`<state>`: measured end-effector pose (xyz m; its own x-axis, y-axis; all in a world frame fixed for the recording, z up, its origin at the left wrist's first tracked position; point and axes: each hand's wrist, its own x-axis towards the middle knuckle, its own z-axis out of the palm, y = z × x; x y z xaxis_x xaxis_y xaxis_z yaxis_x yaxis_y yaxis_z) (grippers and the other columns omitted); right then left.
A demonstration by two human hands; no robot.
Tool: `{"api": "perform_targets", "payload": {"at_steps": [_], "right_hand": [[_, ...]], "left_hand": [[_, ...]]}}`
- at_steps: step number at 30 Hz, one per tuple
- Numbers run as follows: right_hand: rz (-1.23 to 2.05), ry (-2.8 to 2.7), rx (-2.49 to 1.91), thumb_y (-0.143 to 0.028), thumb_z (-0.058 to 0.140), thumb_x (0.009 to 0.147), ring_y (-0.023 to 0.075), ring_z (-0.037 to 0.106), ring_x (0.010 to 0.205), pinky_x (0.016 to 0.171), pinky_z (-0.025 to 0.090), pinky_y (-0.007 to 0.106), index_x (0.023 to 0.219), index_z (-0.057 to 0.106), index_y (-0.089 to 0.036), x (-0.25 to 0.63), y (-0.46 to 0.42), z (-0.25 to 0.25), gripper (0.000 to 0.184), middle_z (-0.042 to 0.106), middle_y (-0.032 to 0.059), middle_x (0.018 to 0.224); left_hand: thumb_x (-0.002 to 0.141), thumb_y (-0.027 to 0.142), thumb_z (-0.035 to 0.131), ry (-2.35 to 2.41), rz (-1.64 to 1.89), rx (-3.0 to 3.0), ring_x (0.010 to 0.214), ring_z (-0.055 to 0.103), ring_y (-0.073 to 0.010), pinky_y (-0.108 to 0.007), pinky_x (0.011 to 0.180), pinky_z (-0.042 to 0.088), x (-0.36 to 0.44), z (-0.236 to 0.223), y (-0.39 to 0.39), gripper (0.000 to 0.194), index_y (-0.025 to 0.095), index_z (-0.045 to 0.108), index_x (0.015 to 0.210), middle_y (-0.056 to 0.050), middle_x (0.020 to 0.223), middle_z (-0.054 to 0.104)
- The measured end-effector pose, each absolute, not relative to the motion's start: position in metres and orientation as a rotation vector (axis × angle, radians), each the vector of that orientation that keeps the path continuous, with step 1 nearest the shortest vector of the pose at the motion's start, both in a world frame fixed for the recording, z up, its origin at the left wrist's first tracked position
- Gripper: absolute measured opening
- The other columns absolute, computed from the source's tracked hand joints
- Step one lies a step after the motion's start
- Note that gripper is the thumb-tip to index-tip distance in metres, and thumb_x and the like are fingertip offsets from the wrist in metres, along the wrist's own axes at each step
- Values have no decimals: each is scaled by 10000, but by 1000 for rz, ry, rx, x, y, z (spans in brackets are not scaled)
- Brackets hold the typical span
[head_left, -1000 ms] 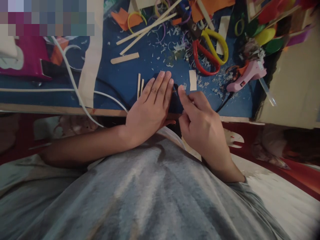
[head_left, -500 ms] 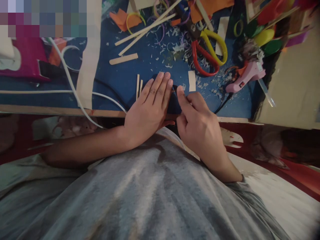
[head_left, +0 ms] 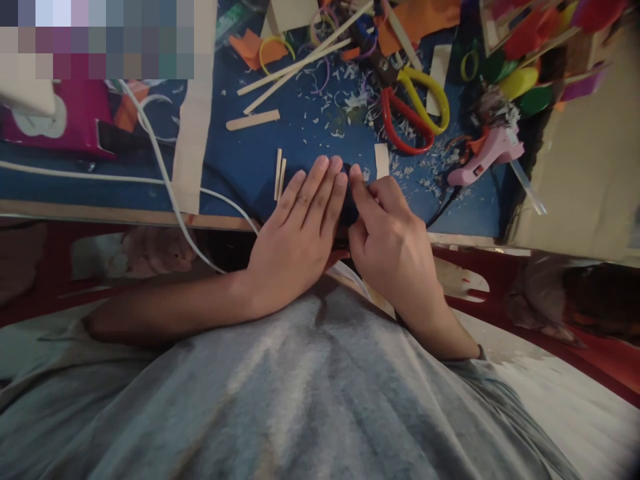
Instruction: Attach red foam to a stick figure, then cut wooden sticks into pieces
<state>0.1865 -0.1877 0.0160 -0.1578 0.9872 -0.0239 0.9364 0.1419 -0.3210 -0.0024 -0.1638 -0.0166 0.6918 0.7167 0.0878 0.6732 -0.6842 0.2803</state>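
Observation:
My left hand (head_left: 297, 230) lies flat, fingers straight and together, pressing on a dark blue piece (head_left: 349, 212) at the near edge of the blue work board (head_left: 240, 153). My right hand (head_left: 393, 243) sits right beside it, fingers curled, with the forefinger stretched onto the same dark piece; whether it pinches anything is hidden. Two short wooden slivers (head_left: 280, 175) lie just left of my left fingertips. A small pale card strip (head_left: 382, 161) lies just beyond my right forefinger.
Red-and-yellow scissors (head_left: 413, 107) and a pink glue gun (head_left: 483, 157) lie to the right, behind them coloured foam shapes (head_left: 525, 83). Long wooden sticks (head_left: 300, 63), shavings and orange scraps litter the back. A white cable (head_left: 160, 167) crosses the left side by a magenta box (head_left: 65, 123).
My right forefinger has slid up and left along the dark piece, closing against my left fingers. The view has shifted slightly; my left hand stays flat.

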Motion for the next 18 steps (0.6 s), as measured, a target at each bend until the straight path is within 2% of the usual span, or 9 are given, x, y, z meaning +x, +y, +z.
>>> {"api": "perform_targets", "payload": {"at_steps": [2,6,12,18], "right_hand": [[376,-2224,-1900,-98,432,1057,296,772,1101,953,726,466,1727,564,-96,186,-188,16,683,718,206,1349],[338,-2216,-1876,-109,444,1055,281,775,1098,953,728,451,1733,573,-187,188,-188,15,695,737,167,1343],[339,-2221,-1859,-124,427,1080,285,789,1097,954,737,461,1725,602,-185,192,-195,17,671,743,164,1267],[366,-2201,-1807,-104,453,1074,274,780,1159,1029,737,460,1781,540,-217,196,-208,19,721,727,148,1260]], "left_hand": [[1211,436,505,1078,313,2713,1840,230,-422,-613,1521,264,-4,-23,-170,888,-81,141,1835,-320,1923,280],[1215,472,531,1087,302,2770,1815,310,-435,-590,1514,294,-3,-33,-170,883,-127,243,1796,-348,1895,326],[1217,265,502,1105,258,2804,1799,345,-427,-586,1504,335,1,-29,-167,734,-131,265,1788,-348,1880,357],[1226,228,453,1089,247,2799,1793,345,-425,-577,1506,337,1,-27,-164,683,-135,285,1780,-349,1870,373]]}}
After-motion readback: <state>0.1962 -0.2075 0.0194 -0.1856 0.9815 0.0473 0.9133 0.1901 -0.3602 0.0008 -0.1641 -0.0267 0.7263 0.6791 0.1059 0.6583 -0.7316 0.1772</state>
